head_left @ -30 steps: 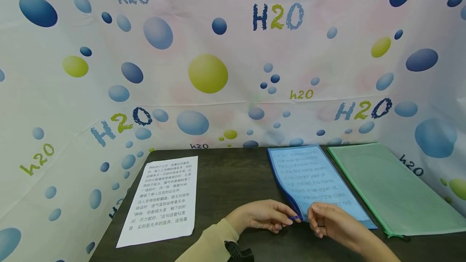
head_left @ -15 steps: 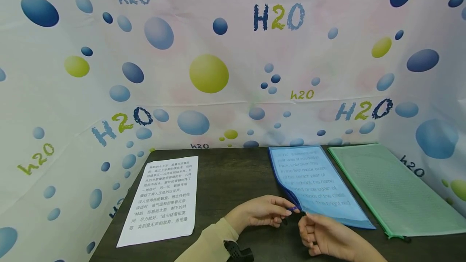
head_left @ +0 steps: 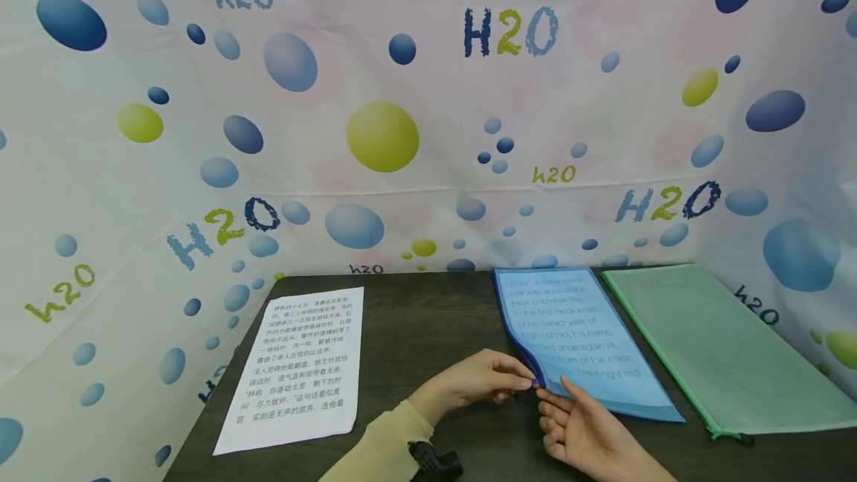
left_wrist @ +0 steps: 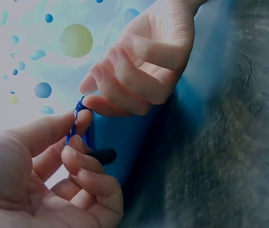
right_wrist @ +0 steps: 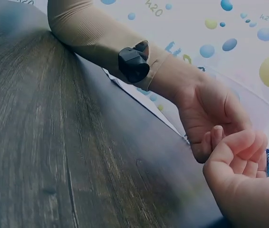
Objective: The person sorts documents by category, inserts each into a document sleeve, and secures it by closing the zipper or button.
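While a printed sheet (head_left: 297, 367) lies at the left of the dark table (head_left: 428, 326), the left hand (head_left: 478, 381) pinches the blue folder's (head_left: 582, 341) near corner between thumb and forefinger. Just right of it, the right hand (head_left: 579, 430) lies palm up with loosely curled fingers, fingertips at that same corner. A green folder (head_left: 723, 348) lies flat beside the blue one, farthest right.

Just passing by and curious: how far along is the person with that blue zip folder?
Done: a printed sheet already lies inside the blue folder. In hand: the left hand pinches the folder's zipper edge near its front corner, and the right hand meets it there, fingers at the blue zipper. Left: whether the zip is closed cannot be told; the white sheet and green folder lie untouched.
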Demonstrator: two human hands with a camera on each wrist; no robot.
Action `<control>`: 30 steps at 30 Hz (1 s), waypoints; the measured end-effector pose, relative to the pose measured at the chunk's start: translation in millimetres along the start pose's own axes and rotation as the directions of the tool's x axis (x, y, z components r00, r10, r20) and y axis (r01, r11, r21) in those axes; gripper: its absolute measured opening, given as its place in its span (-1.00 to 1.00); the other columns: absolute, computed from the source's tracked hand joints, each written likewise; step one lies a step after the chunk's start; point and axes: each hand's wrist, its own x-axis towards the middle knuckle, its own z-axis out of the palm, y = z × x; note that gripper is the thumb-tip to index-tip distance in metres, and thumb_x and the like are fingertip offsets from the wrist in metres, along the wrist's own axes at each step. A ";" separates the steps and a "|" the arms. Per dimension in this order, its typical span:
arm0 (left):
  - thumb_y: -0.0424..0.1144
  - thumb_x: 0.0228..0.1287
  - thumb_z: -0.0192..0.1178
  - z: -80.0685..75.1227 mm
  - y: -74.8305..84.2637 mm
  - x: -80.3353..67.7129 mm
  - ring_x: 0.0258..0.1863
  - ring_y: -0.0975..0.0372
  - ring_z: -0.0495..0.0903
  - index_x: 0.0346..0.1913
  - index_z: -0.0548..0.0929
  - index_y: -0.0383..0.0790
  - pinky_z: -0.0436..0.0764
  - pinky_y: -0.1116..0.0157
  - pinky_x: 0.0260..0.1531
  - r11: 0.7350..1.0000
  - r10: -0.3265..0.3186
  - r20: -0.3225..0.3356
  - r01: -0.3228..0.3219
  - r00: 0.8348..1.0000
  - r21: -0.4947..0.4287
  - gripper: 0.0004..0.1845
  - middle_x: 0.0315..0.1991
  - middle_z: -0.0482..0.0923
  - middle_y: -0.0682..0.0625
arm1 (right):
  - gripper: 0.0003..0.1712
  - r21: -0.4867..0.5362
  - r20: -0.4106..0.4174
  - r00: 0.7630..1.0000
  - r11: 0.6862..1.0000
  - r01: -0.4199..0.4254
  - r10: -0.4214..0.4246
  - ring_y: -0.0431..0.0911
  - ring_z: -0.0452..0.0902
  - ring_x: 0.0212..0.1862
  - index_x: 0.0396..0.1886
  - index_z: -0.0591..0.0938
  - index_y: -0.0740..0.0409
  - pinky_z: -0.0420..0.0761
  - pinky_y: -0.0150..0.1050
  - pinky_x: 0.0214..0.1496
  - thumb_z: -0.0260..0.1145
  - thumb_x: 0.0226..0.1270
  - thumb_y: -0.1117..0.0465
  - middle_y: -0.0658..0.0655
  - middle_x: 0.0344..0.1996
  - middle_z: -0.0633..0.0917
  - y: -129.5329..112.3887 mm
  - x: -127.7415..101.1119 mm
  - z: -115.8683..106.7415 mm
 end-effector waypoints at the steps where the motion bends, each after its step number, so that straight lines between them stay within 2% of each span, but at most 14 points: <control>1: -0.24 0.37 0.19 -0.6 0.3 0.4 -0.60 0.36 0.34 0.04 0.67 -0.33 0.38 0.40 -0.54 0.999 0.013 -0.011 -0.013 1.000 0.045 -0.71 -0.44 0.53 0.17 | -0.27 -0.002 -0.017 1.000 1.000 0.001 -0.001 -0.23 0.44 -0.18 0.06 0.49 0.06 0.46 -0.34 0.09 -0.50 0.54 -0.25 -0.03 -0.12 0.57 0.0 -0.1 0.2; 4: -0.18 0.35 0.22 -2.2 1.3 0.2 -0.60 0.34 0.34 -0.05 0.73 -0.24 0.39 0.40 -0.55 0.975 0.077 -0.042 -0.066 0.996 0.211 -0.75 -0.47 0.53 0.15 | -0.27 -0.023 -0.033 0.999 1.000 -0.004 0.003 -0.25 0.48 -0.15 0.10 0.54 0.09 0.46 -0.35 0.12 -0.46 0.57 -0.22 -0.04 -0.09 0.60 -0.1 -0.5 -0.4; 8: -0.16 0.34 0.24 -4.8 3.3 -1.6 -0.63 0.37 0.33 -0.11 0.74 -0.19 0.37 0.44 -0.58 0.911 0.149 -0.052 -0.117 0.987 0.394 -0.79 -0.47 0.59 -0.01 | -0.23 -0.013 -0.005 1.000 1.000 -0.013 0.013 -0.22 0.54 0.10 0.20 0.54 0.17 0.42 -0.34 0.29 -0.44 0.58 -0.20 -0.02 0.14 0.61 0.1 -0.9 -4.3; 12: -0.18 0.33 0.24 -7.5 6.3 -4.2 -0.58 0.45 0.40 -0.14 0.75 -0.19 0.41 0.49 -0.54 0.846 0.194 -0.034 -0.150 0.980 0.512 -0.81 -0.37 0.68 -0.09 | -0.22 0.024 0.022 1.000 1.000 0.002 -0.003 -0.13 0.47 0.30 0.22 0.53 0.26 0.30 -0.29 0.45 -0.42 0.59 -0.17 0.11 0.26 0.56 0.3 -1.5 -8.6; 14: -0.17 0.33 0.25 -8.6 7.7 -5.1 -0.53 0.48 0.43 -0.15 0.75 -0.17 0.44 0.51 -0.50 0.814 0.212 -0.026 -0.162 0.977 0.557 -0.82 -0.34 0.71 -0.01 | -0.24 0.036 0.023 1.000 0.999 0.012 -0.013 -0.10 0.45 0.33 0.21 0.53 0.29 0.26 -0.28 0.48 -0.40 0.61 -0.14 0.14 0.26 0.56 0.3 -1.8 -9.7; 19: -0.13 0.31 0.26 -9.5 8.1 -5.0 -0.55 0.50 0.40 -0.20 0.77 -0.13 0.43 0.51 -0.52 0.761 0.263 -0.044 -0.180 0.964 0.623 -0.83 -0.37 0.71 0.11 | -0.31 0.036 0.001 1.000 0.999 0.013 -0.013 -0.08 0.46 0.33 0.18 0.56 0.29 0.24 -0.26 0.49 -0.35 0.63 -0.07 0.16 0.24 0.58 -0.9 -1.5 -9.3; 24: -0.12 0.30 0.27 -8.2 4.2 -1.0 -0.59 0.52 0.38 -0.25 0.78 -0.12 0.42 0.54 -0.55 0.720 0.321 -0.077 -0.190 0.944 0.668 -0.83 -0.40 0.71 0.11 | -0.36 0.011 -0.022 1.000 1.000 0.012 -0.012 -0.08 0.47 0.31 0.16 0.57 0.29 0.26 -0.25 0.48 -0.32 0.64 -0.02 0.17 0.22 0.59 -2.2 -1.2 -9.3; 28: -0.12 0.32 0.25 -7.7 2.5 2.1 -0.60 0.53 0.36 -0.26 0.77 -0.14 0.42 0.54 -0.56 0.706 0.339 -0.117 -0.170 0.933 0.687 -0.82 -0.44 0.70 0.09 | -0.38 0.008 -0.022 1.000 1.000 0.012 -0.012 -0.08 0.48 0.31 0.15 0.58 0.29 0.27 -0.25 0.48 -0.29 0.64 0.00 0.17 0.21 0.60 -2.4 -1.8 -10.1; 30: -0.12 0.31 0.26 -7.9 1.8 3.9 -0.60 0.52 0.36 -0.26 0.77 -0.14 0.42 0.53 -0.56 0.712 0.338 -0.145 -0.152 0.930 0.686 -0.82 -0.46 0.70 0.08 | -0.39 0.010 -0.019 1.000 1.000 0.011 -0.011 -0.07 0.48 0.31 0.15 0.58 0.29 0.27 -0.25 0.48 -0.29 0.64 0.00 0.18 0.21 0.60 -2.1 -2.3 -10.3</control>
